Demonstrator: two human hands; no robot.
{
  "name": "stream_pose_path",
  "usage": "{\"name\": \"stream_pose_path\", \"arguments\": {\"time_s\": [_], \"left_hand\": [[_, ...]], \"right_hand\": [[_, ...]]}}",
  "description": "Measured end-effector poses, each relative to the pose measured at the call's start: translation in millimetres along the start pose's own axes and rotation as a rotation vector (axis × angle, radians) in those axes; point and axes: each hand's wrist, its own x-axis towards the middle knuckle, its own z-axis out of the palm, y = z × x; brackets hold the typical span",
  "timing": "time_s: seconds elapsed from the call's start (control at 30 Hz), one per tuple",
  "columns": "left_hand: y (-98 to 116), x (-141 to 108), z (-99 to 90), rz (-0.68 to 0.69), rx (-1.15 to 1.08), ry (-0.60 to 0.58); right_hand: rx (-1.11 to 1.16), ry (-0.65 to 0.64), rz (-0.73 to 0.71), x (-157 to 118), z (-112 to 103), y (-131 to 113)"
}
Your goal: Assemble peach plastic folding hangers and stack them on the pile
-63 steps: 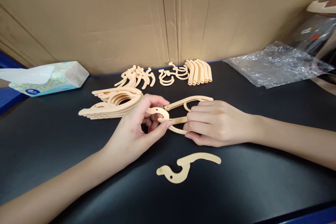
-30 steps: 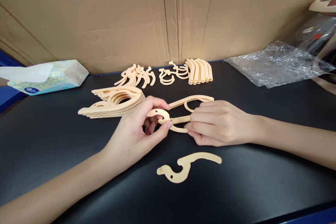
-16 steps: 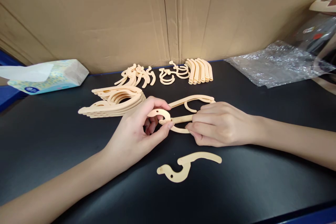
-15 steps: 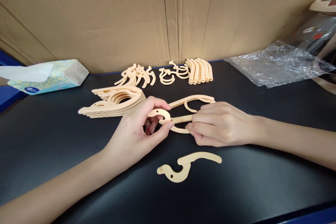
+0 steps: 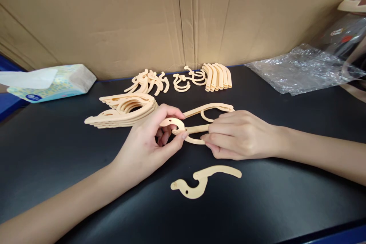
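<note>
Between my hands is a partly assembled beige folding clothes hanger [image 5: 198, 129]. My left hand [image 5: 151, 135] pinches its curved end piece, which has a small dark hole, between thumb and fingers. On the other end, my right hand [image 5: 238, 135] is closed around the hanger's arms, and its fingers hide part of them. Just behind, a long arm piece [image 5: 211, 107] with a curved hook [image 5: 206, 116] lies partly covered by my hands. Closer to me, an S-shaped hanger part [image 5: 197, 187] with a hole rests flat on the black table.
A stack of folded hangers [image 5: 126, 110] stands beside my left hand. Toward the cardboard wall [image 5: 114, 19] are loose curved parts [image 5: 148, 82], hooks [image 5: 181, 83] and a row of arm pieces [image 5: 217, 77]. A tissue pack [image 5: 68, 80] is at left, clear plastic bag [image 5: 300, 70] at right.
Both hands and the hanger between them keep nearly the same pose, with only a very slight shift to the left. The other parts stay in place.
</note>
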Motion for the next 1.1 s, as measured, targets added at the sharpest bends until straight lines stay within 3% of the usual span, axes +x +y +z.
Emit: {"name": "stream_pose_path", "arguments": {"time_s": [1.1], "left_hand": [[1.5, 1.4, -0.1, -0.032, 0.001, -0.009]], "right_hand": [[0.014, -0.003, -0.015, 0.0, -0.4, 1.0]]}}
